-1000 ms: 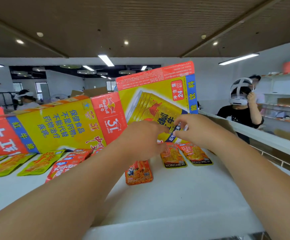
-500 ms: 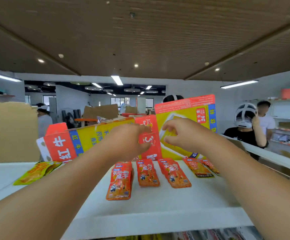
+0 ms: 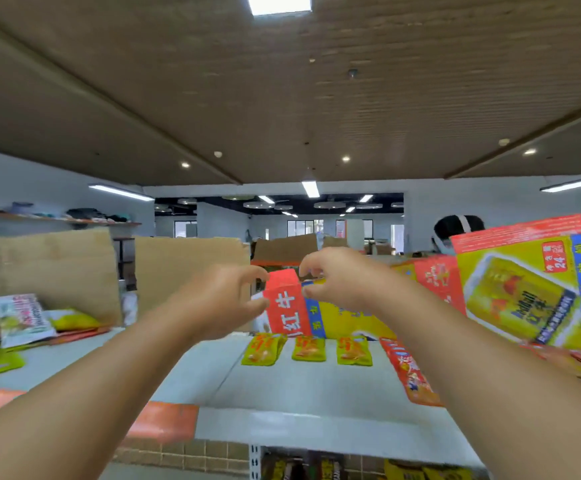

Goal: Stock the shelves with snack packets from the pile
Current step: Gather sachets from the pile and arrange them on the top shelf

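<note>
Three green snack packets (image 3: 309, 348) lie in a row on the white shelf top (image 3: 299, 389), and a long red packet (image 3: 410, 372) lies to their right. My left hand (image 3: 226, 299) and my right hand (image 3: 337, 282) are raised side by side above the green row, in front of a red carton flap (image 3: 285, 306). On both hands the fingers and thumb are half curled with a gap between them, and I see nothing in either. A pile of packets (image 3: 22, 320) lies on the shelf top at the far left.
A red and yellow drinks carton (image 3: 524, 289) leans at the back right, more packets below it. Brown cardboard sheets (image 3: 57, 271) stand behind the shelf top. A person in a headset (image 3: 459, 226) is behind the carton. Packets (image 3: 403, 471) fill the shelf below.
My view has swung left and upward, so the carton has slid to the right. My hands have moved along the shelf from the red packets to above the green ones and drawn slightly apart.
</note>
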### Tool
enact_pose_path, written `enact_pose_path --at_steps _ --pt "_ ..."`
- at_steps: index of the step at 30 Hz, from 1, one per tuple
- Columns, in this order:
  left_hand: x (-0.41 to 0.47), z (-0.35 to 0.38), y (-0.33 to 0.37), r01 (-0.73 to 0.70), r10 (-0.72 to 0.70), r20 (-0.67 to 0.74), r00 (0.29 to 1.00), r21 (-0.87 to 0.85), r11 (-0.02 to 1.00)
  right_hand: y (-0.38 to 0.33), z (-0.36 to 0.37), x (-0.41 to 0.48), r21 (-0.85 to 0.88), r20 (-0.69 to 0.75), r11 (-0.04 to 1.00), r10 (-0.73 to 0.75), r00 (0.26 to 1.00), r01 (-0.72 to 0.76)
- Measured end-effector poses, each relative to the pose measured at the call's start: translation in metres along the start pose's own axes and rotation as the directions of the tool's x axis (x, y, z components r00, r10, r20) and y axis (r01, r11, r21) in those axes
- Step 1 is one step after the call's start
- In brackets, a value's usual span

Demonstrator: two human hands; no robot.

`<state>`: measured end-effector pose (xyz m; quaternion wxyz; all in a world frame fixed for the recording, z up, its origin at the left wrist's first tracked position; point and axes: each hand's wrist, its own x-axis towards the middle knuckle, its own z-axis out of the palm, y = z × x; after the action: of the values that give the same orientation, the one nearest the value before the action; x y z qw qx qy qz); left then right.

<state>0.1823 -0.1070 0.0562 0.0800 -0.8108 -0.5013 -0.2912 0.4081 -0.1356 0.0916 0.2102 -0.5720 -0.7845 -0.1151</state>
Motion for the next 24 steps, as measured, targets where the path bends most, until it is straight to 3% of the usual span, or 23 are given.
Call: enact_pose_path --at_steps 8,15,24 --pt "-0.062 -0.059 -0.099 0.172 -0.173 0.008 0.985 0.103 0.980 -0.113 0.037 0.050 0.040 0.069 0.981 -0.194 0.979 0.192" --pt "-0.095 -0.084 -0.152 0.316 -0.322 0.006 0.947 0.178 0.932 -0.166 0.073 0.098 0.149 0.093 0.942 -0.315 0.945 0.299" --pt "-0.104 -0.117 -0.223 0.478 -0.504 -0.038 0.863 0.388 0.788 -0.211 0.115 0.162 0.252 0.116 0.876 -0.448 0.886 0.410"
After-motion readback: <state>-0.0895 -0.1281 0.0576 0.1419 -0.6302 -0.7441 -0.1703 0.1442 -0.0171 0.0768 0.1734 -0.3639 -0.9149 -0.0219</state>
